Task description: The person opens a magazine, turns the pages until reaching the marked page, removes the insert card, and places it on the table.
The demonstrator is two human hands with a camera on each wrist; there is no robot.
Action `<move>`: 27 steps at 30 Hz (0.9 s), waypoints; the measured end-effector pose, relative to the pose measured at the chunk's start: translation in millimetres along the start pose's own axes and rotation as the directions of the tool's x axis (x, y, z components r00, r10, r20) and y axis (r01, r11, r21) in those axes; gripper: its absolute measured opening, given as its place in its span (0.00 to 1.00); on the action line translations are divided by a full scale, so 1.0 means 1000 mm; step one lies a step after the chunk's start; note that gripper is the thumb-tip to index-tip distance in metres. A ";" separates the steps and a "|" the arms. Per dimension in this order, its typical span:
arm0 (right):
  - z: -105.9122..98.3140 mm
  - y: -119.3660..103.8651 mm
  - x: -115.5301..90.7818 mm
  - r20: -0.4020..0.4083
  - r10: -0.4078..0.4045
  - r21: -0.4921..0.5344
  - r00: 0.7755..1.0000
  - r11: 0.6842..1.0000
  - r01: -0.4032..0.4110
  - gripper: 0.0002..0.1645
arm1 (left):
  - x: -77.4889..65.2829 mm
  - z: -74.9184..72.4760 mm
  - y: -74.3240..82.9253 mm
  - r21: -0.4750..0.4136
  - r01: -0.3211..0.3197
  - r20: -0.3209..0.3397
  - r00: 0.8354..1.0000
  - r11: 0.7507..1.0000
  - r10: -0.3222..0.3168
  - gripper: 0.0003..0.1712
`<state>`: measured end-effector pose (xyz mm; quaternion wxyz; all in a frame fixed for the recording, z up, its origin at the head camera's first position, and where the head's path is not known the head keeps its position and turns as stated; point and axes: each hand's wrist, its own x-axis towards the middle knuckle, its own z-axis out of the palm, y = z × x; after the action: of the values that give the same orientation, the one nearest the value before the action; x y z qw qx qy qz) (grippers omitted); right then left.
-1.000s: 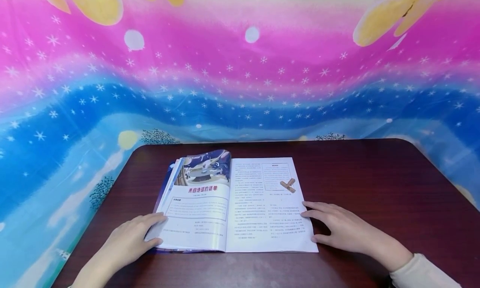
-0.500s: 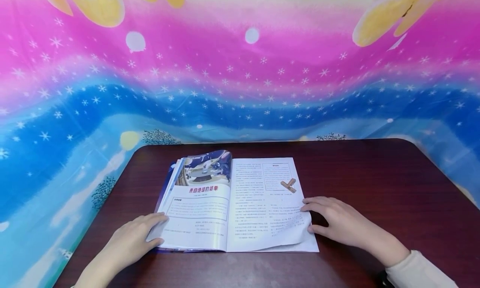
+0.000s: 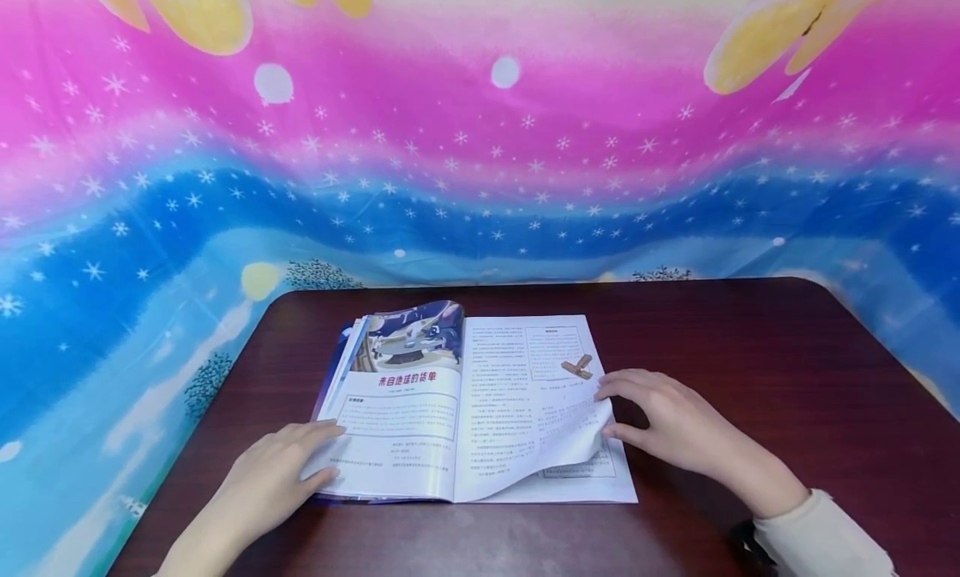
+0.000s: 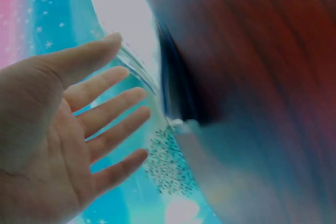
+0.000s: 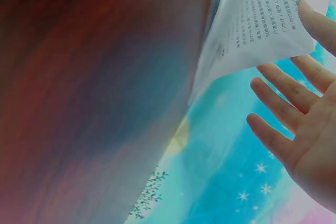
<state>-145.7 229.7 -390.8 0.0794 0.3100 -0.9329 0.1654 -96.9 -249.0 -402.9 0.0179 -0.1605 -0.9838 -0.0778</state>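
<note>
An open magazine (image 3: pixel 401 469) lies on the table, printed with text and a dark blue picture on its left page. My left hand (image 3: pixel 270 473) rests at that page's outer edge, and its fingers look straight in the left wrist view. At the right side, my right hand (image 3: pixel 675 423) pinches the lower outer part of the right page (image 3: pixel 498 393) between thumb and fingers. That page curls upward, exposing part of another printed page (image 3: pixel 618 481) beneath. In the right wrist view the lifted page (image 5: pixel 252 35) bends toward the thumb, with some fingers spread below it.
The dark reddish-brown table (image 3: pixel 750 343) extends around the magazine, with rounded far corners. Behind it hangs a pink and blue cloth (image 3: pixel 465 185) with snowflakes and yellow shapes. A dark band (image 3: pixel 750 544) shows at the right sleeve (image 3: pixel 821 535).
My right hand has taken hold of the right page's edge and moved up and left, lifting and curling the page's lower corner. The left hand has barely shifted.
</note>
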 end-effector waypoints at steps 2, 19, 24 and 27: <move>-0.001 -0.001 0.002 -0.025 -0.006 0.007 1.000 1.000 0.006 0.25 | 0.003 -0.002 0.008 -0.011 -0.023 -0.032 0.999 1.000 0.023 0.25; -0.014 -0.024 0.031 -0.230 -0.075 0.077 0.970 0.993 0.095 0.24 | 0.044 -0.001 0.076 -0.134 -0.242 -0.233 0.950 0.961 0.207 0.21; -0.014 -0.033 0.036 -0.255 -0.061 0.119 0.965 0.988 0.094 0.23 | 0.052 -0.001 0.092 -0.169 -0.291 -0.266 0.933 0.942 0.241 0.21; -0.016 -0.038 0.039 -0.266 -0.052 0.132 0.963 0.987 0.090 0.24 | 0.056 -0.002 0.103 -0.198 -0.319 -0.284 0.924 0.927 0.257 0.21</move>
<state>-153.2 184.8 -356.5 0.1855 0.3237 -0.8882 0.2682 -117.5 -135.5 -382.8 0.1348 -0.2940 -0.9220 -0.2126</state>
